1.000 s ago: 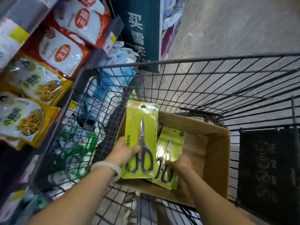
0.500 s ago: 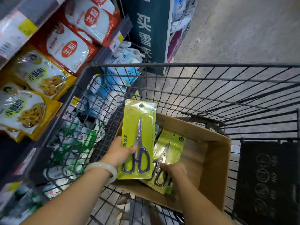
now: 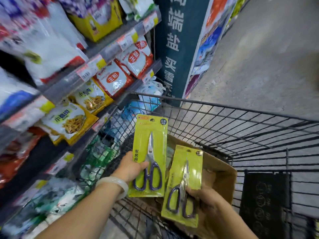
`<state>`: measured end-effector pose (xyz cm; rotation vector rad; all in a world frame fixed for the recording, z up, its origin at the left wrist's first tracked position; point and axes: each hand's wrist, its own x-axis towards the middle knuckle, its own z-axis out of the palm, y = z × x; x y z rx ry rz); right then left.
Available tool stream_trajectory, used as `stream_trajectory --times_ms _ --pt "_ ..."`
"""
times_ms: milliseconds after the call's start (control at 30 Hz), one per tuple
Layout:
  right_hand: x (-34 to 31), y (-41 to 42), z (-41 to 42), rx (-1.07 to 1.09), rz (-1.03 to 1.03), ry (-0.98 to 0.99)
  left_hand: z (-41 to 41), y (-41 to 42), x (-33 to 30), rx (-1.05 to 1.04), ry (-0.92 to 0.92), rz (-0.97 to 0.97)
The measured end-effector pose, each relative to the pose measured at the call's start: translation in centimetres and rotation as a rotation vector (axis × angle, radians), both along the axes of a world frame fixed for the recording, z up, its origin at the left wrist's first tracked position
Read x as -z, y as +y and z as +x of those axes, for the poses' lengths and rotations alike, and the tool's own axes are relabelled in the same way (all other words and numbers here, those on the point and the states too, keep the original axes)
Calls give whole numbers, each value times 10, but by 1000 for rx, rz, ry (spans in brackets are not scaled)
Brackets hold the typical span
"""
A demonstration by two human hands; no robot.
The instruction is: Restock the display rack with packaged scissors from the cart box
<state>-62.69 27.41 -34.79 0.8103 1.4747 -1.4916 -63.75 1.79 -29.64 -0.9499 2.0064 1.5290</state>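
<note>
Scissors pack, left (image 3: 148, 156): lime-green card, steel blades pointing up, dark purple handles at the bottom; held upright above the near-left edge of the box.
Scissors pack, right (image 3: 184, 185): same card and scissors, slightly blurred; tilted a little to the right, lower edge over the near side of the box, just beside the left pack without touching it.
Left hand (image 3: 130, 169): grips the left pack at its left edge, thumb laid across the front near the handles, fingers hidden behind the card; pale bangle (image 3: 115, 184) on the wrist.
Right hand (image 3: 206, 200): holds the right pack at its lower right, thumb on the front by the handles, the other fingers behind the card.
Cardboard box (image 3: 222, 176): brown, open-topped, standing in the cart under both packs; contents hidden.
Cart (image 3: 241, 128): black wire basket; dark panel (image 3: 264, 200) at its near-right end.
Shelves (image 3: 110, 49): to the left, price strips on the edges; red-and-white pouches (image 3: 114, 80), yellow snack bags (image 3: 69, 121), blurred white packets above.
Pillar sign (image 3: 177, 45): dark teal with white characters, beyond the cart.
Floor (image 3: 259, 57): grey concrete aisle.
</note>
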Motion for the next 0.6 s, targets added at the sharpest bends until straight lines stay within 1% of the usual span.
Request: stream_trajectory --times_ms 67,133,200,267,367,500,600 --pt "-22 -7 2 -4 46 186 12 -13 -22 -38 46 -1" --pt "-50 -20 1 -63 69 355 30 -30 -44 -59 104 11" --pt "-81 -41 0 -135 28 448 52 -52 -59 -40 181 -10" --pt "-116 -69 7 -195 -4 541 83 -78 -71 -65 238 -22" --pt "-160 -118 31 -327 -44 687 149 -104 -116 -198 317 -69" --pt "-208 -188 100 -552 -190 750 261 -138 -166 -391 416 -63" --pt "-223 -240 162 -661 -278 781 353 -162 -189 -531 457 -66"
